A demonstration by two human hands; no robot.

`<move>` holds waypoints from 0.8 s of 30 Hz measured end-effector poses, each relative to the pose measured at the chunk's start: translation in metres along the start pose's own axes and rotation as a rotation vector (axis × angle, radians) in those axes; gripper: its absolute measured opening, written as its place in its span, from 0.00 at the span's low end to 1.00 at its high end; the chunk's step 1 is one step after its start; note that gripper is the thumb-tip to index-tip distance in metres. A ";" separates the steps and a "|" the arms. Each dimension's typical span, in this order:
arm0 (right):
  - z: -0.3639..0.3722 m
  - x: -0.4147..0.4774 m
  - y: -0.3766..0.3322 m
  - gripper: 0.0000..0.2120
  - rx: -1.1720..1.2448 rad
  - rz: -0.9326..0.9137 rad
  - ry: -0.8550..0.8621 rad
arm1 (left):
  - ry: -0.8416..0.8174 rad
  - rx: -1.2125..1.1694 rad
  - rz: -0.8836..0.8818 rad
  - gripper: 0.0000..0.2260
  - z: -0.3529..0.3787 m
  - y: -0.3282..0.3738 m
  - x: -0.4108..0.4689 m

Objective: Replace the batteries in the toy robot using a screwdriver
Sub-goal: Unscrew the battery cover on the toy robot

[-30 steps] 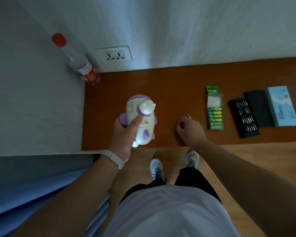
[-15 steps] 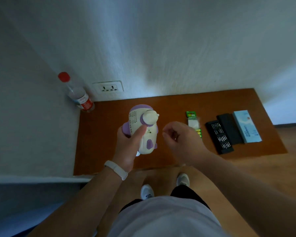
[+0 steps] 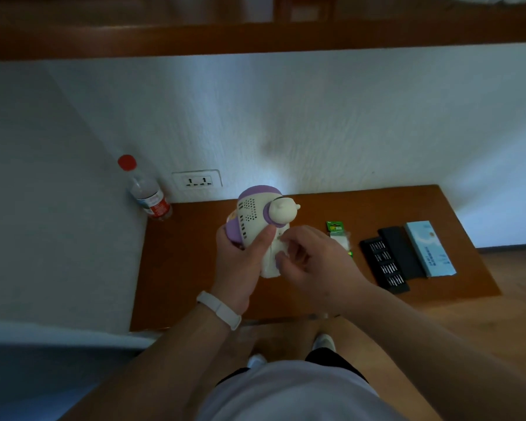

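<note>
My left hand [image 3: 240,262] grips a white and purple toy robot [image 3: 254,212] above the brown table [image 3: 189,268], thumb pressed on its perforated back. My right hand [image 3: 313,262] is at the robot's lower body with its fingers curled in a pinch against the white shell. Those fingers hide whatever thin tool they pinch. To the right, a green pack of batteries [image 3: 336,231] lies on the table, partly behind my right hand.
An open black case of screwdriver bits [image 3: 383,264], its black lid [image 3: 403,253] and a light blue box [image 3: 430,249] lie at the table's right. A red-capped bottle [image 3: 148,192] stands in the left corner by a wall socket [image 3: 196,179]. A wooden shelf [image 3: 255,38] runs overhead.
My right hand lifted off the table, where a thin metal tip stuck out of its fist, and moved left to the robot. The left hand kept hold of the robot; the view tilted up.
</note>
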State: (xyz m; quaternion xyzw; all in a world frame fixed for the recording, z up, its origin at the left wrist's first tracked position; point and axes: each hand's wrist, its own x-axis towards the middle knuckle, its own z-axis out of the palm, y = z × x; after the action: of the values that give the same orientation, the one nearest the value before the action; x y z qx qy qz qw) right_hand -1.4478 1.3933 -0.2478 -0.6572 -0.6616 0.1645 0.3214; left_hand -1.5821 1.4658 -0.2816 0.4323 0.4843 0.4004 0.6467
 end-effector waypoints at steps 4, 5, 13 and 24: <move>0.003 0.000 -0.001 0.17 0.011 0.046 -0.051 | 0.030 0.013 0.013 0.35 0.002 0.000 -0.002; 0.003 0.000 0.000 0.17 0.016 0.056 -0.056 | 0.036 0.013 0.010 0.32 0.003 0.000 -0.002; 0.003 0.005 0.001 0.13 0.050 0.094 -0.086 | 0.073 0.037 0.014 0.29 0.006 -0.002 0.003; 0.017 0.007 0.002 0.11 0.155 0.195 -0.033 | 0.140 0.007 -0.026 0.31 0.006 -0.006 0.008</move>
State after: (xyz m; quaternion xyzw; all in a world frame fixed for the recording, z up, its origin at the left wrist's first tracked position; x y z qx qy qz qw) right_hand -1.4568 1.4039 -0.2601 -0.6886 -0.5852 0.2566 0.3428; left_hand -1.5740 1.4704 -0.2887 0.3993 0.5352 0.4196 0.6149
